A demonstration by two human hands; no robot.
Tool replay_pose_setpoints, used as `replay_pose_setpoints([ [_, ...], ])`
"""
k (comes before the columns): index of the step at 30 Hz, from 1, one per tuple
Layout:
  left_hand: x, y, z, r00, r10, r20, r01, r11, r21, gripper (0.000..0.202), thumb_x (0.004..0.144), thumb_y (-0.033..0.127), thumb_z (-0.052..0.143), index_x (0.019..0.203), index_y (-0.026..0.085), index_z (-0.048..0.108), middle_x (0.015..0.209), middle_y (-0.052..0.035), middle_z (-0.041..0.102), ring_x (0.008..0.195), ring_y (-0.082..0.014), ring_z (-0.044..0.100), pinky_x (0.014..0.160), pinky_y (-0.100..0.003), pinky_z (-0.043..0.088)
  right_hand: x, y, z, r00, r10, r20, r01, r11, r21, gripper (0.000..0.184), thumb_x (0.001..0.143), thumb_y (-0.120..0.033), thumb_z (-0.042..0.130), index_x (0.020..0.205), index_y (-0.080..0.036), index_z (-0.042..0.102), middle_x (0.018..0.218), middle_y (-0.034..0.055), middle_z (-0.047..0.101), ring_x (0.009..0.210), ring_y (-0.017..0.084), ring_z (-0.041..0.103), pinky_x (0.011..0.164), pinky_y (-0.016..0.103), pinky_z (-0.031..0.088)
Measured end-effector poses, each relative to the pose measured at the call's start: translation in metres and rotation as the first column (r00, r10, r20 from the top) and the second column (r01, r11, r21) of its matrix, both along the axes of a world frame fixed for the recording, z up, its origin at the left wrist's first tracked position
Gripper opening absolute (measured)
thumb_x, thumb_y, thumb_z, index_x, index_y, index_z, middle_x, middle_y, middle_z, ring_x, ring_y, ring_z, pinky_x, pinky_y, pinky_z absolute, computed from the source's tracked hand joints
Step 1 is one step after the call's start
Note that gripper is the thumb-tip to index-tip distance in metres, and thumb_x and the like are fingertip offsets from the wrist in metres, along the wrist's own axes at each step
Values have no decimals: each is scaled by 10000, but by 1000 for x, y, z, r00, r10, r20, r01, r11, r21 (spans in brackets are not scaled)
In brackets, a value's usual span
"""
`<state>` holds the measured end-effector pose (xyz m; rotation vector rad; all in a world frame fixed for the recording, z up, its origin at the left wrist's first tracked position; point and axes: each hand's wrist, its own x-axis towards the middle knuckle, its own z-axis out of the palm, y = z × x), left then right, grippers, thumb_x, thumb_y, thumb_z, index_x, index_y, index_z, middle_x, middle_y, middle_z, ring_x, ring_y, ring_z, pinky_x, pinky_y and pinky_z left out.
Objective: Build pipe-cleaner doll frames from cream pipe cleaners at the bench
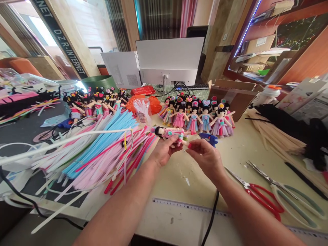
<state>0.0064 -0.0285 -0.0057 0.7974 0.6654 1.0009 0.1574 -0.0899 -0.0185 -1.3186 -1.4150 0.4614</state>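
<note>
A small pipe-cleaner doll lies sideways in my left hand, black-haired head to the left, its pink dress decorated with coloured bits. My left fingers and thumb are closed around its lower body. At the doll's foot end, my right hand is closed in a pinch, fingertips touching or very near the foot; a tiny red spot shows there. Whatever lies between those fingertips is mostly hidden. Just behind my right hand rests a blue glue gun. Finished dolls in colourful dresses stand in a group beyond my hands.
Bundles of pipe cleaners cover the left side, with a white cable across them. Red-handled scissors and grey-handled scissors lie at right. A ruler runs near the front edge. A cardboard box and a monitor stand behind.
</note>
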Motion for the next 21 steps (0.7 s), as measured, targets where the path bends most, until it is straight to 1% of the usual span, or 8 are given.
replay_pose_setpoints([
  [4, 1, -1, 1, 1000, -6, -1, 6, 1000, 16, 315, 596, 354, 831, 717, 127, 651, 643, 6, 609, 610, -98, 565, 655, -277, 532, 0, -1, 1, 1000, 6, 2, -6, 1000, -18, 140, 734, -328, 679, 817, -219, 652, 700, 8, 689, 616, 163, 639, 630, 304, 536],
  [10, 2, -3, 1, 1000, -18, -8, 18, 1000, 20, 308, 605, 360, 825, 723, 130, 657, 632, 9, 608, 608, -98, 576, 649, -268, 539, 1, -1, 0, 1000, -4, 20, 4, 1000, -23, 129, 745, -342, 669, 789, -223, 647, 697, 3, 683, 614, 161, 632, 641, 307, 528],
  [14, 0, 0, -1, 1000, -9, -16, 10, 1000, 22, 305, 609, 358, 824, 719, 128, 656, 633, 5, 619, 607, -101, 589, 648, -267, 542, 1, -1, -2, 1000, 8, 1, -8, 999, -32, 191, 727, -364, 697, 844, -222, 647, 720, 9, 680, 637, 165, 628, 652, 316, 526],
  [18, -4, 5, -2, 999, 36, -20, -35, 999, 38, 320, 607, 359, 827, 759, 129, 664, 663, -4, 643, 611, -102, 594, 622, -256, 537, 1, 0, -2, 1000, 13, -14, -13, 1000, -20, 292, 702, -380, 724, 927, -217, 634, 731, 11, 665, 646, 163, 615, 656, 319, 523],
  [21, -7, 7, -1, 999, 41, -16, -40, 998, 50, 325, 611, 357, 825, 784, 135, 661, 667, 0, 643, 611, -102, 592, 623, -259, 534, 3, 0, 1, 1000, -20, -24, 20, 1000, -5, 281, 730, -397, 690, 933, -211, 631, 739, 18, 664, 647, 162, 610, 649, 317, 517],
])
